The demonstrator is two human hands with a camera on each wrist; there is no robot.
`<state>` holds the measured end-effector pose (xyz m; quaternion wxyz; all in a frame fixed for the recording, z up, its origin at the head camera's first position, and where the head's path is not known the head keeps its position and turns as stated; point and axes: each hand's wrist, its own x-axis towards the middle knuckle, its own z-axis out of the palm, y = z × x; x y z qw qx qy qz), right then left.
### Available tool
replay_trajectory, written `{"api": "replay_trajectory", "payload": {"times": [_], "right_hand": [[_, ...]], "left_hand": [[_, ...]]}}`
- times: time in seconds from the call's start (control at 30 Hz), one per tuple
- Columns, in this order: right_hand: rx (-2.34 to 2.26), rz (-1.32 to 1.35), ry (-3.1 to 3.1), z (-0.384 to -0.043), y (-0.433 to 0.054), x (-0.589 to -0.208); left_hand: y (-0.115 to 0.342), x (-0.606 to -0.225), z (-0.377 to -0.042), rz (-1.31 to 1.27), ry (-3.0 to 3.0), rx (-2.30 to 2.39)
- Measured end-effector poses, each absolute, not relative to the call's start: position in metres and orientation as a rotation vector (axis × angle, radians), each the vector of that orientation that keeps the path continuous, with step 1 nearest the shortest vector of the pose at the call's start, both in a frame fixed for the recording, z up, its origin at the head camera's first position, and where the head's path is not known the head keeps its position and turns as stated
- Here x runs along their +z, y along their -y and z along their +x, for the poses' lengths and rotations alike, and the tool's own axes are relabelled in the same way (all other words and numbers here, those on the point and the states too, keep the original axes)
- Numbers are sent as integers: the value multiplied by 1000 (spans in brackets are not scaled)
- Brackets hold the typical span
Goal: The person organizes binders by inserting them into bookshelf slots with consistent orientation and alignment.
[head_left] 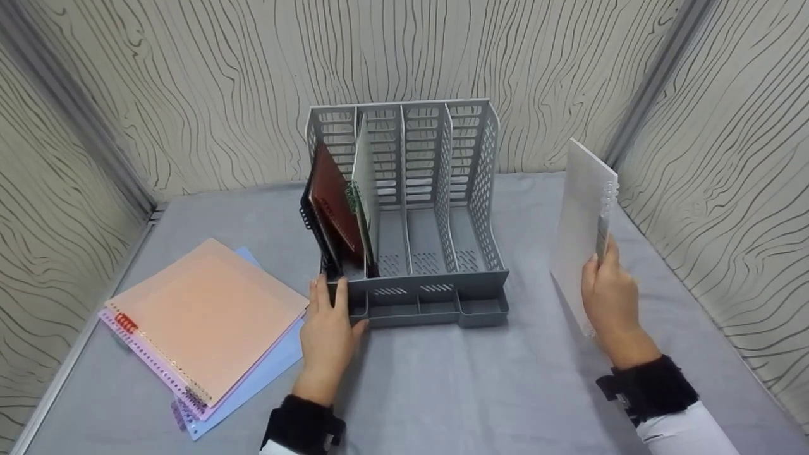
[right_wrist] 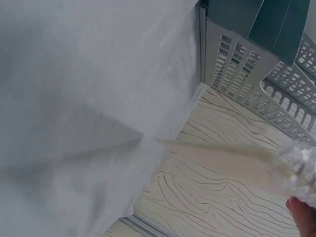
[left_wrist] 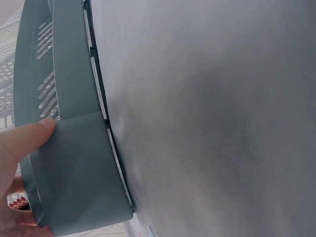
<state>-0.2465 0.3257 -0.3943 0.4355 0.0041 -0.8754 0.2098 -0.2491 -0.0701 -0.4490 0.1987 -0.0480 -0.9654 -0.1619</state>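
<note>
A grey desk file organizer (head_left: pixel 436 278) with tall slots and a low front tray stands on the cloth. My left hand (head_left: pixel 328 341) grips its front left corner, the thumb on the tray's front wall (left_wrist: pixel 79 168) and the fingers over the edge. To the right, my right hand (head_left: pixel 610 303) holds a white ring-bound notebook (head_left: pixel 578 227) upright by its clear ring spine, apart from the organizer. A dark brown ring notebook (head_left: pixel 338 202) leans in the leftmost slot. Beside it, a pale notebook with green rings (head_left: pixel 365 183) stands in the second slot.
Left of the organizer, an orange ring notebook (head_left: pixel 215 322) lies over a purple one (head_left: pixel 148 354) and a blue one (head_left: pixel 278 351). Patterned wall panels (head_left: pixel 253 82) enclose the back and sides of the grey cloth (head_left: pixel 455 392).
</note>
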Motion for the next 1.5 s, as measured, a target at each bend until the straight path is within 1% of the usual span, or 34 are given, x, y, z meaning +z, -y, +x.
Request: {"api": "replay_trajectory", "payload": {"times": [0.53,1.03,1.5], "right_hand": [[546,76,2113,-243,-311,-391],[637,93,2082,-234,-294,-375],[638,168,2017,-231,-284,-366]], "left_hand": [[71,-450,-248,-151,2672,-449],[70,-450,-248,-135,2692,-476],[71,-449,-248,-147,2688,-468]]}}
